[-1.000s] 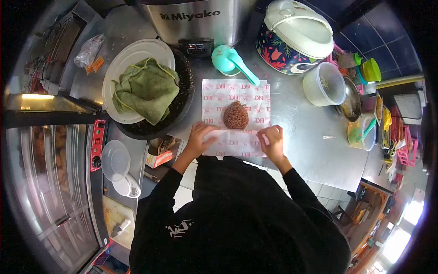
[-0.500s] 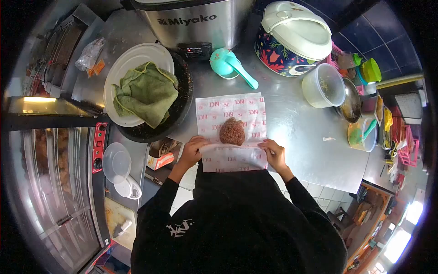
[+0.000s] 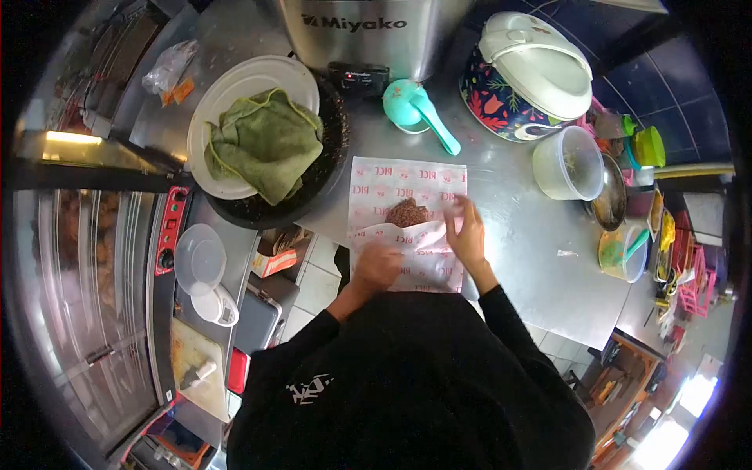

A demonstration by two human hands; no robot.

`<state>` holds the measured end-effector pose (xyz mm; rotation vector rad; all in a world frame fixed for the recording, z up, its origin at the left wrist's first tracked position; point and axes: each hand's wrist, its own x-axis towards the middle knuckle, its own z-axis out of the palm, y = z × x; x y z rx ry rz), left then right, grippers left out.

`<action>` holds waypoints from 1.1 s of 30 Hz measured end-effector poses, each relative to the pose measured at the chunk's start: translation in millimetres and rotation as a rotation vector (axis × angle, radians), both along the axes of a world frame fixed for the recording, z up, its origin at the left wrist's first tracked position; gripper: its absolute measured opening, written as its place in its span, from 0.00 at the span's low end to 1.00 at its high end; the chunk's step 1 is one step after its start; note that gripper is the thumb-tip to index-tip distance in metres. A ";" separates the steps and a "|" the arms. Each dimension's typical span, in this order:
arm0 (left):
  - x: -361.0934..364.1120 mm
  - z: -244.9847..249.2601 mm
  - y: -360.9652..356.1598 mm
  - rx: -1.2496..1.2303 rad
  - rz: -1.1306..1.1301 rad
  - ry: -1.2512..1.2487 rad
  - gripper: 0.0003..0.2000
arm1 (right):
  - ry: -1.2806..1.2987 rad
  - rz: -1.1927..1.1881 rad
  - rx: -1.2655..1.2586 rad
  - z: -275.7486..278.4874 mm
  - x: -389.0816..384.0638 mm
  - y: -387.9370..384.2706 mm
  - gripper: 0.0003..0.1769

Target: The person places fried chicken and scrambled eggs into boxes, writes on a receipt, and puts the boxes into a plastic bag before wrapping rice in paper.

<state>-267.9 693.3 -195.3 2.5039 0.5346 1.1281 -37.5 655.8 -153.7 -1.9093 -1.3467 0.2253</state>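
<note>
My left hand (image 3: 378, 266) rests on the near flap of the printed wrapping paper (image 3: 407, 176), folded up against the brown rice mound (image 3: 407, 211) just beyond it; blur hides how far that grip is curled. The sheet lies on the steel worktop (image 3: 521, 235), long axis running away from me. Right of the rice, my right hand (image 3: 468, 231) has its grip open, fingers touching the flap's edge.

I see a white paper sheet (image 3: 407, 176) with red print lying flat on the steel desk (image 3: 517, 235), its 6 o'clock edge folded up toward 12. A brown rice mound (image 3: 407, 211) sits near its centre, its 6 o'clock side covered by that fold.
</note>
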 end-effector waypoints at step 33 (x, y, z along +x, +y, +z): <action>23.9 0.8 16.3 -0.061 0.006 0.068 0.17 | -0.478 0.479 -0.008 23.3 -42.4 -8.4 0.13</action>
